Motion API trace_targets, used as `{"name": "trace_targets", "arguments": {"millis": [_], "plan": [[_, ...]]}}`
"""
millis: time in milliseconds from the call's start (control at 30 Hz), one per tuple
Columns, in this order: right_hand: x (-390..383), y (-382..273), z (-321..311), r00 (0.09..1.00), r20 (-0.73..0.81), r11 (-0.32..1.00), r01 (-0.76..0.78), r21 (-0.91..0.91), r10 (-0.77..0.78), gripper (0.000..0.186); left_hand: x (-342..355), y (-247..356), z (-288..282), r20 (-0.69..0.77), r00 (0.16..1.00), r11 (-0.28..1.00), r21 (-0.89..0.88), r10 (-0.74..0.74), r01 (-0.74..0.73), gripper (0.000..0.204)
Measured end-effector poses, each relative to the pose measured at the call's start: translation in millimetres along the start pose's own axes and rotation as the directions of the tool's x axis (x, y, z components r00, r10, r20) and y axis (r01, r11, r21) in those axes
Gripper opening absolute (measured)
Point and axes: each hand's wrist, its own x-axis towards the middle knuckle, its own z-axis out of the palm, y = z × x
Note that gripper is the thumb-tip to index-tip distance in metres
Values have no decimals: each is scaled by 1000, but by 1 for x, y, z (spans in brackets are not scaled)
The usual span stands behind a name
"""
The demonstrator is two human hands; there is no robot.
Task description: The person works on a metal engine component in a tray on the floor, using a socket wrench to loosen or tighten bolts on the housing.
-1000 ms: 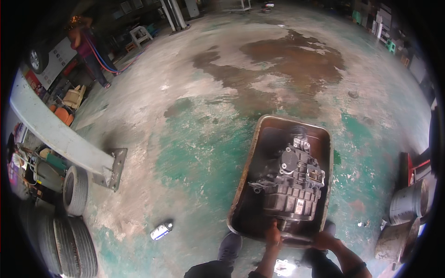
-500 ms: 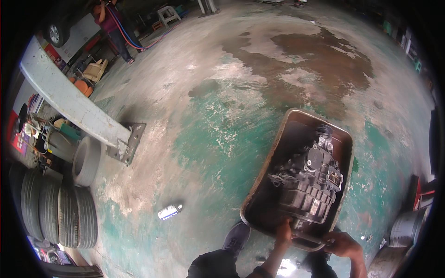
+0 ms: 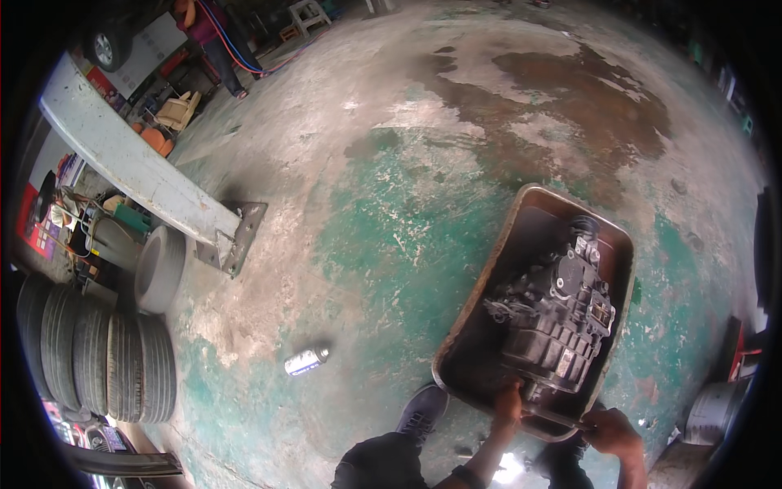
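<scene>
A dirty metal gearbox [image 3: 558, 314] lies in a deep rectangular metal tray [image 3: 475, 306] on the floor, just in front of my feet. My left hand [image 3: 508, 405] reaches over the tray's near rim to the gearbox's near end, its fingers closed by the shaft there; what they grip is hidden. My right hand [image 3: 614, 432] is closed around the outer end of a thin metal bar [image 3: 562, 420], which looks like a wrench handle. From that hand, the bar runs left across the near end of the tray toward the shaft.
A spray can [image 3: 306, 360] lies on its side on the worn green floor. Several tyres [image 3: 118, 363] stand at the left, below a slanting grey post [image 3: 147, 171] with a bolted base. Another person [image 3: 216, 41] stands far left by red and blue hoses. Metal drums [image 3: 709, 416] are at right.
The view has shifted slightly, so the floor and tray sit a little further right. My hands keep nearly the same places at the gearbox's near end and on the bar.
</scene>
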Motion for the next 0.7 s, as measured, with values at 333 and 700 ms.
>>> {"name": "trace_targets", "arguments": {"millis": [333, 700], "plan": [[35, 84, 101, 995, 80, 980, -38, -197, 54, 26, 7, -7, -5, -45, 974, 972, 89, 222, -218, 32], [37, 76, 86, 977, 213, 976, 59, -211, -13, 25, 10, -20, -21, 6, 985, 921, 354, 173, -164, 49]]}}
